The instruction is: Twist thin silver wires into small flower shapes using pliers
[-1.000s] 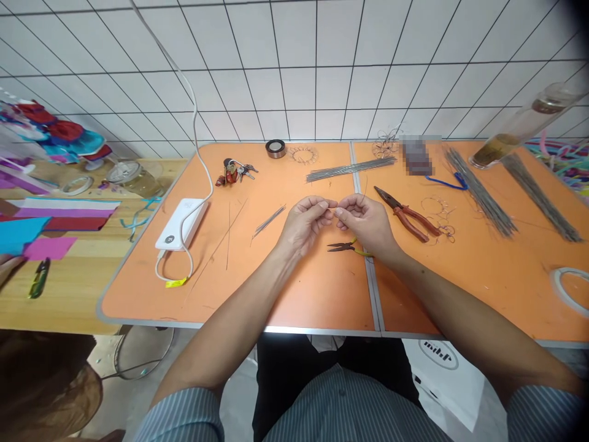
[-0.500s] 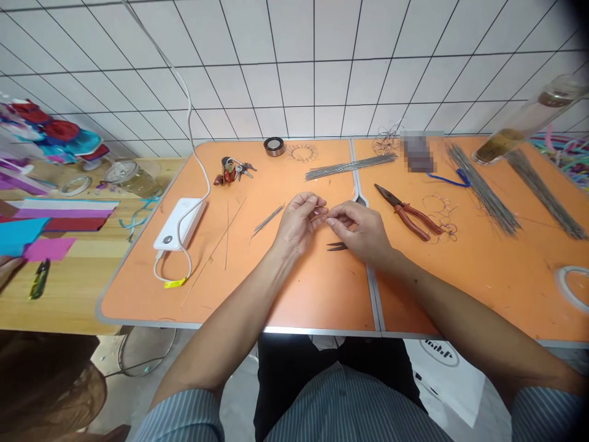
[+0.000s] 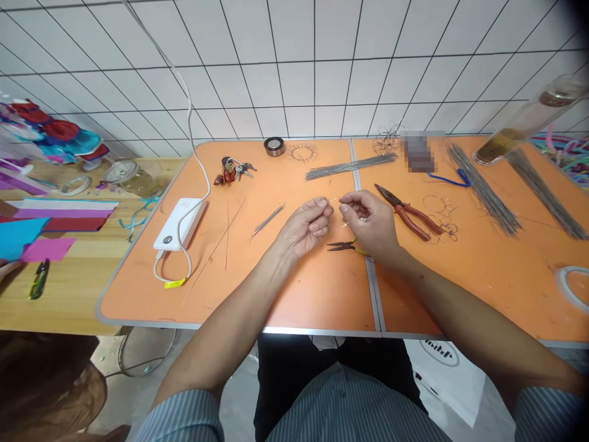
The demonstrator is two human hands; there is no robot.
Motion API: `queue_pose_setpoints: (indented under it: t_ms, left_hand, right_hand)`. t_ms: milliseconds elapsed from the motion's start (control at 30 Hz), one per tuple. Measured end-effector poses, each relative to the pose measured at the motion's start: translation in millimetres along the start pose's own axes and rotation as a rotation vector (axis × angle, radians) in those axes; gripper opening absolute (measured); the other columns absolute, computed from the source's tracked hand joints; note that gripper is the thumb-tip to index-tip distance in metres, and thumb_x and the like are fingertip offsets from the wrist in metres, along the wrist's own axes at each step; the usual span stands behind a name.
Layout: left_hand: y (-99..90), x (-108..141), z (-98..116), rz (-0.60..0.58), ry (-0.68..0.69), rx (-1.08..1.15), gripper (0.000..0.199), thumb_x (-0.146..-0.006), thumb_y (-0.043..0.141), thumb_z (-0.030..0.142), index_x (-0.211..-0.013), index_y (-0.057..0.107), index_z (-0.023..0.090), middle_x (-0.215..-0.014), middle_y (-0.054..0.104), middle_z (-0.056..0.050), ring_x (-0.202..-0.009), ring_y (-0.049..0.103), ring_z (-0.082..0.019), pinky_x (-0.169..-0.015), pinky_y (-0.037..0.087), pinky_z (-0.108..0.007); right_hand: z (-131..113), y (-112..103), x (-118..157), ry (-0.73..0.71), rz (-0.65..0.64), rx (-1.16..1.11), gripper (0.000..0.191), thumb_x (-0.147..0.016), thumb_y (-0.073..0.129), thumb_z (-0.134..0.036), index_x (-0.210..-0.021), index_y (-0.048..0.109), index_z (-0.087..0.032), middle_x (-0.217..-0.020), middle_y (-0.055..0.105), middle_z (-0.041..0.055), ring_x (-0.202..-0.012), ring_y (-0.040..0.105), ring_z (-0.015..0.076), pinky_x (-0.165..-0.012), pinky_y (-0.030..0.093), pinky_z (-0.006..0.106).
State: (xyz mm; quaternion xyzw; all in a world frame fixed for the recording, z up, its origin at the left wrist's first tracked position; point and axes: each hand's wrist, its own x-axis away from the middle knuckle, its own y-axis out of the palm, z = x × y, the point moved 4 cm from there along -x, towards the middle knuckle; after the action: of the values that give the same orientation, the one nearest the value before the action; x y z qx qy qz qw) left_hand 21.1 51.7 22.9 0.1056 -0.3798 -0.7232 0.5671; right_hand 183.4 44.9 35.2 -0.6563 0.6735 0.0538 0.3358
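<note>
Over the middle of the orange table (image 3: 299, 301), my left hand (image 3: 307, 227) pinches a thin wire (image 3: 334, 199) between thumb and fingers. My right hand (image 3: 372, 222) is closed just to its right, fingertips by the wire's other end; what it grips is too small to make out. Small pliers with yellow handles (image 3: 341, 246) lie below the hands, partly under my right hand. Larger pliers with red handles (image 3: 407, 212) rest to the right. A few short wires (image 3: 268, 220) lie left of my left hand, and a long wire bundle (image 3: 350, 166) lies behind the hands.
A white power bank (image 3: 180, 224) with a cable, keys (image 3: 234, 170) and a black round tin (image 3: 274, 145) stand left and back. Wire bundles (image 3: 483, 190), wire loops (image 3: 439, 209) and a tilted glass bottle (image 3: 506, 138) are on the right. Another person's head is at lower left.
My hands have moved apart, the right one to the right and slightly up, showing the thin wire between them. More of the small pliers' yellow handles shows.
</note>
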Motion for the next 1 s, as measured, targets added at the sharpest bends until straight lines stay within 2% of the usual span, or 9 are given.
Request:
queue_pose_setpoints:
  t_ms: [133, 200, 367, 600, 767, 1000]
  left_hand:
    - [4.4, 2.1, -2.1, -0.03, -0.049, -0.002, 0.028, -0.104, 0.07, 0.011, -0.078, 0.062, 0.013, -0.069, 0.059, 0.005, -0.039, 0.026, 0.003, -0.039, 0.025, -0.011]
    - [4.2, 1.6, -3.6, -0.032, -0.049, -0.016, 0.027, -0.104, 0.07, 0.011, -0.078, 0.064, 0.013, -0.068, 0.06, 0.004, -0.039, 0.027, 0.003, -0.038, 0.025, -0.011]
    - [2.3, 0.4, -7.7, -0.053, -0.069, -0.082, 0.027, -0.098, 0.08, 0.015, -0.076, 0.065, 0.012, -0.067, 0.06, 0.005, -0.038, 0.026, 0.003, -0.038, 0.023, -0.012]
    - [-1.5, -0.2, -11.1, -0.034, -0.088, -0.102, 0.023, -0.095, 0.082, 0.012, -0.077, 0.068, 0.011, -0.064, 0.061, 0.003, -0.037, 0.029, 0.002, -0.038, 0.023, -0.013]
    - [-6.2, -2.8, -15.8, -0.011, -0.08, -0.144, 0.02, -0.097, 0.077, 0.01, -0.078, 0.071, 0.01, -0.063, 0.063, 0.001, -0.037, 0.033, 0.001, -0.039, 0.024, -0.014]
    - [-8.6, -3.8, -16.4, 0.007, -0.079, -0.203, 0.021, -0.093, 0.084, 0.013, -0.077, 0.071, 0.011, -0.063, 0.064, 0.001, -0.037, 0.035, 0.001, -0.039, 0.025, -0.014]
  right_hand:
    - [-10.6, -6.0, -1.9, -0.236, 0.008, 0.18, 0.012, -0.105, 0.069, -0.024, -0.105, 0.08, -0.024, -0.094, 0.075, 0.0061, -0.082, 0.068, 0.021, -0.073, 0.054, 0.036]
    - [-14.9, -7.1, -1.2, -0.297, 0.008, 0.29, 0.016, -0.108, 0.067, -0.025, -0.106, 0.083, -0.025, -0.094, 0.073, 0.0071, -0.085, 0.067, 0.0221, -0.074, 0.052, 0.037]
    - [-16.4, -9.5, -4.5, -0.327, -0.062, 0.414, 0.018, -0.108, 0.069, -0.028, -0.104, 0.087, -0.026, -0.096, 0.069, 0.007, -0.086, 0.064, 0.0223, -0.073, 0.05, 0.037]
    - [-13.8, -17.7, -11.0, -0.361, -0.148, 0.462, 0.015, -0.105, 0.073, -0.028, -0.101, 0.087, -0.026, -0.097, 0.071, 0.0074, -0.086, 0.065, 0.0221, -0.067, 0.045, 0.036]
    - [-6.1, -19.7, -13.0, -0.369, -0.223, 0.422, 0.015, -0.103, 0.072, -0.023, -0.098, 0.086, -0.023, -0.096, 0.07, 0.0067, -0.082, 0.064, 0.0205, -0.066, 0.043, 0.036]
    - [-0.8, -19.1, -13.6, -0.344, -0.3, 0.392, 0.012, -0.101, 0.071, -0.02, -0.096, 0.082, -0.022, -0.098, 0.071, 0.0064, -0.082, 0.064, 0.0201, -0.069, 0.045, 0.035]
